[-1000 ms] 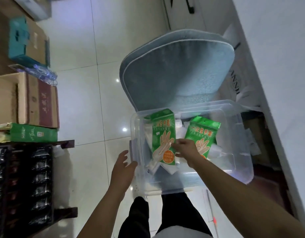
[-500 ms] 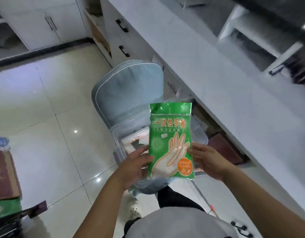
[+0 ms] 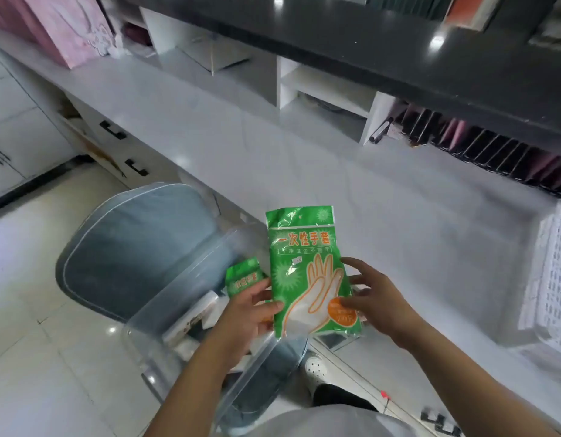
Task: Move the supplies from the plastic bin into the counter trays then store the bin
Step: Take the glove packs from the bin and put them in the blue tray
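Observation:
Both hands hold a green packet of disposable gloves (image 3: 307, 263) upright over the counter's near edge. My left hand (image 3: 247, 307) pinches its lower left edge and my right hand (image 3: 374, 298) grips its lower right side. Below them a clear plastic bin (image 3: 191, 288) rests on a blue cushioned chair (image 3: 137, 241). A second green glove packet (image 3: 243, 275) and some white items (image 3: 194, 316) lie inside the bin. A white perforated tray (image 3: 553, 279) stands on the counter at the far right.
The long white counter (image 3: 304, 159) runs from upper left to right, with open white cubbies (image 3: 323, 89) and a rack of dark and pink items (image 3: 481, 146) under a black shelf. A pink bag (image 3: 64, 29) stands at the far left. Drawers with black handles (image 3: 115, 130) sit below.
The first green packet has come out of the bin and moved up and right toward the counter, with both hands now on it. My view has swung up from the floor to the counter.

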`<move>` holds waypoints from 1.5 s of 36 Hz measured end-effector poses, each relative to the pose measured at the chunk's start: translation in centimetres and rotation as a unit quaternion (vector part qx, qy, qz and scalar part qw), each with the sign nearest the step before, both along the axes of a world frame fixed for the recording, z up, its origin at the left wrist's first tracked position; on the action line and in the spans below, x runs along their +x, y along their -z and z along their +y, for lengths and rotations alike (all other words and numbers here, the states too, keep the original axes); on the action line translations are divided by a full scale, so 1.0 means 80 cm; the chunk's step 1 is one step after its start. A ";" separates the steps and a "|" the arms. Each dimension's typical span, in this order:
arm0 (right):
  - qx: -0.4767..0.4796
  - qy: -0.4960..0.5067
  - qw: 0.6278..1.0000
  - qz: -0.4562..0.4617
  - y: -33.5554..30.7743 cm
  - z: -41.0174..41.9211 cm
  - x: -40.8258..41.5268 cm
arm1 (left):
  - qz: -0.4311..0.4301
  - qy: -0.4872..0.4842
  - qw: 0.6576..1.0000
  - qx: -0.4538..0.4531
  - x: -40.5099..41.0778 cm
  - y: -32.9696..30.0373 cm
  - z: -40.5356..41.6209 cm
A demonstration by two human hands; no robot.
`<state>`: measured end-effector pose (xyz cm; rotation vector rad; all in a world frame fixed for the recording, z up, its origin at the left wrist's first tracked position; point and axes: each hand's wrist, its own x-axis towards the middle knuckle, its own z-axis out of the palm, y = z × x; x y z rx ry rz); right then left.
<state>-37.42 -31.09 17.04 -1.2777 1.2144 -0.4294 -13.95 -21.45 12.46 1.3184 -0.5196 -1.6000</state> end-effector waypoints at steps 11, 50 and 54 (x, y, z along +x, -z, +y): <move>-0.135 0.034 0.969 0.204 0.031 -0.162 -0.081 | -0.177 0.041 0.983 -0.024 -0.112 -0.001 -0.208; -0.311 -0.256 0.875 0.267 0.013 -0.146 0.038 | -0.333 -0.158 0.925 0.087 0.027 0.068 -0.121; -0.316 -0.362 0.823 0.302 0.050 -0.126 0.091 | -0.278 -0.181 0.909 0.254 0.079 0.140 -0.063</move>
